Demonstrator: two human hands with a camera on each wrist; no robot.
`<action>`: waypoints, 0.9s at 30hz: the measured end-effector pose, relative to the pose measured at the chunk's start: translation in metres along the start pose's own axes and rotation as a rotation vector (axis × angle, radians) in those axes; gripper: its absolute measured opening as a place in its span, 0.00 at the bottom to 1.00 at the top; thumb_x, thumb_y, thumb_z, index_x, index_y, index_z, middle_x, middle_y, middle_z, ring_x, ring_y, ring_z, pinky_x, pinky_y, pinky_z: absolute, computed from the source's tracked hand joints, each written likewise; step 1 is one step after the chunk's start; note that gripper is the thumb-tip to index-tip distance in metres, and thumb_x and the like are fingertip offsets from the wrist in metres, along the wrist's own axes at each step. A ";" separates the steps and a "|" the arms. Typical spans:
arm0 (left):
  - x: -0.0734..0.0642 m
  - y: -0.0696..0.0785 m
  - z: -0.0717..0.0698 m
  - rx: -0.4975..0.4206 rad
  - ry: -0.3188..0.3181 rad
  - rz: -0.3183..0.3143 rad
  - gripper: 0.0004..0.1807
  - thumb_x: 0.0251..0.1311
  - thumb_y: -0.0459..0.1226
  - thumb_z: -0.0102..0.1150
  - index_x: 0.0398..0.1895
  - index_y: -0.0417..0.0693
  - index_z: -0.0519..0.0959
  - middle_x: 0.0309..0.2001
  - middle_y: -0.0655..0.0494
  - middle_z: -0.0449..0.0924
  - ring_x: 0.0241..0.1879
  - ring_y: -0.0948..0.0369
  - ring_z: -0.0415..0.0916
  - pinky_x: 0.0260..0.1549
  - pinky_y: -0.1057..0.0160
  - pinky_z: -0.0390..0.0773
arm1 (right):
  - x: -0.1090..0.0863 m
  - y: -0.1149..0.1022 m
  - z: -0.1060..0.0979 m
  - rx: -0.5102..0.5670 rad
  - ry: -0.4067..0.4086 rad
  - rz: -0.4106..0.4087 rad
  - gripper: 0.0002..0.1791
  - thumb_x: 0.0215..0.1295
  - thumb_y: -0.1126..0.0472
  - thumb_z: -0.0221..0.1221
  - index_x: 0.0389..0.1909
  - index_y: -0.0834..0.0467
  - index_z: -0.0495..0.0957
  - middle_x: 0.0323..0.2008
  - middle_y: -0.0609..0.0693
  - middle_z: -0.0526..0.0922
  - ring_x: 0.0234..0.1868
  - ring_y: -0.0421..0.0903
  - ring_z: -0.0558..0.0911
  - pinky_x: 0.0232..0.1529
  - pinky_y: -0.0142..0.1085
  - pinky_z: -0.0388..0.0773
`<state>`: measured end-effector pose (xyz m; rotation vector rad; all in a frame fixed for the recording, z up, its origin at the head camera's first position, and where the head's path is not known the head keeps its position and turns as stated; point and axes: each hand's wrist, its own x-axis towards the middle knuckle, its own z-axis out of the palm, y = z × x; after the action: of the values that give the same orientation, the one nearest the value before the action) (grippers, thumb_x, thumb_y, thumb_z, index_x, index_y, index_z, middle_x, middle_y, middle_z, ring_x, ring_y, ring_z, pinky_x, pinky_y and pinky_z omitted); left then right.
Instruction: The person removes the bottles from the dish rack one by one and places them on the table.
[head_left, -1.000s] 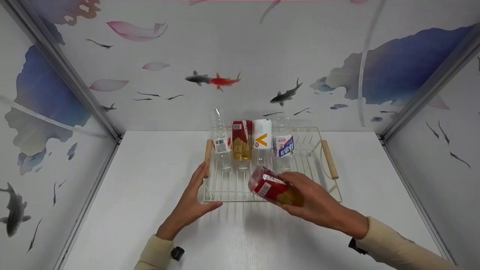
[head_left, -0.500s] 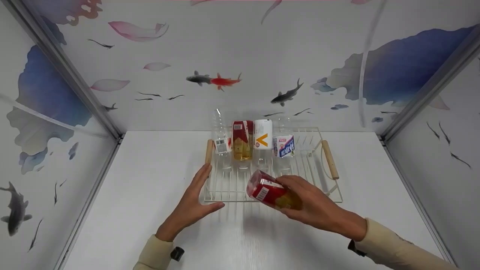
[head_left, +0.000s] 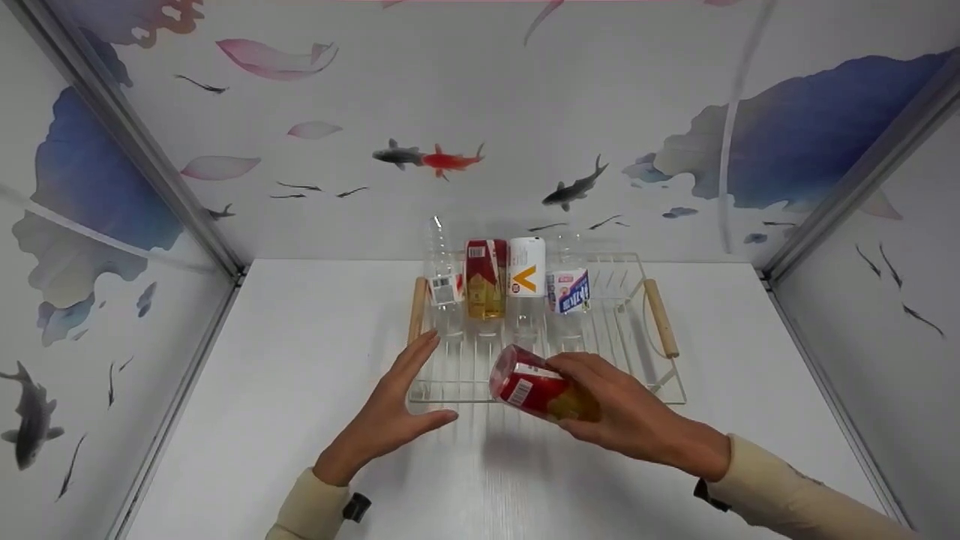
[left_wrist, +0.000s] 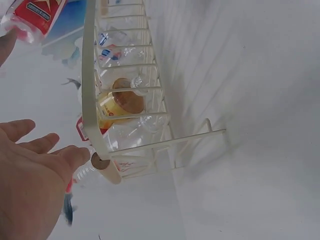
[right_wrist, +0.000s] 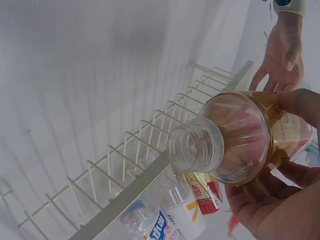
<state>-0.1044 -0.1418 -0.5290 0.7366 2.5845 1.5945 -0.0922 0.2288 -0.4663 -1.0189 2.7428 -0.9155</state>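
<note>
My right hand (head_left: pixel 634 412) grips a clear plastic bottle with a red and gold label (head_left: pixel 534 386), tilted over the front of a white wire basket (head_left: pixel 450 391). In the right wrist view the bottle's neck (right_wrist: pixel 195 147) shows an uncapped mouth. My left hand (head_left: pixel 382 412) holds nothing; its fingers and thumb spread at the basket's front left corner, close to the wooden handle (head_left: pixel 417 307). Inside the basket, side by side, lie a clear bottle (head_left: pixel 448 289), another red and gold bottle (head_left: pixel 486 281), a white-labelled bottle (head_left: pixel 526 270) and a blue-and-white-labelled bottle (head_left: pixel 568 292).
A second wooden handle (head_left: pixel 660 319) is on the basket's right side. The basket stands on a white table (head_left: pixel 300 337) against the back wall (head_left: pixel 495 90), printed with fish and petals. Side walls (head_left: pixel 82 300) with metal edges enclose the table left and right.
My right hand has shifted slightly left and toward me with the bottle. My left hand has come away from the left handle, moving a little right. The bottles in the basket stay put.
</note>
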 end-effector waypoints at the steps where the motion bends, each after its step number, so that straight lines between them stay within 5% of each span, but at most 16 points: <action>1: 0.000 0.002 0.000 0.005 -0.008 0.006 0.60 0.60 0.49 0.85 0.90 0.53 0.57 0.89 0.48 0.52 0.88 0.45 0.49 0.78 0.31 0.63 | 0.000 0.000 0.000 -0.002 -0.002 -0.003 0.48 0.64 0.56 0.80 0.82 0.48 0.66 0.76 0.50 0.73 0.73 0.55 0.76 0.61 0.54 0.88; 11: 0.001 0.014 0.004 0.062 -0.082 0.093 0.57 0.62 0.54 0.81 0.89 0.54 0.59 0.88 0.53 0.54 0.87 0.49 0.51 0.78 0.33 0.64 | 0.001 -0.005 0.000 -0.012 -0.022 -0.001 0.50 0.62 0.56 0.82 0.82 0.46 0.66 0.76 0.48 0.73 0.73 0.52 0.76 0.63 0.50 0.87; 27: 0.006 0.027 0.014 -0.099 -0.157 0.050 0.55 0.63 0.49 0.82 0.89 0.62 0.59 0.86 0.56 0.59 0.85 0.53 0.57 0.75 0.40 0.74 | 0.005 -0.005 0.001 0.022 -0.047 0.035 0.49 0.62 0.57 0.82 0.79 0.46 0.64 0.74 0.47 0.74 0.71 0.50 0.78 0.64 0.52 0.86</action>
<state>-0.0956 -0.1178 -0.5116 0.8856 2.3789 1.5940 -0.0929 0.2223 -0.4637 -0.9735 2.6976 -0.9025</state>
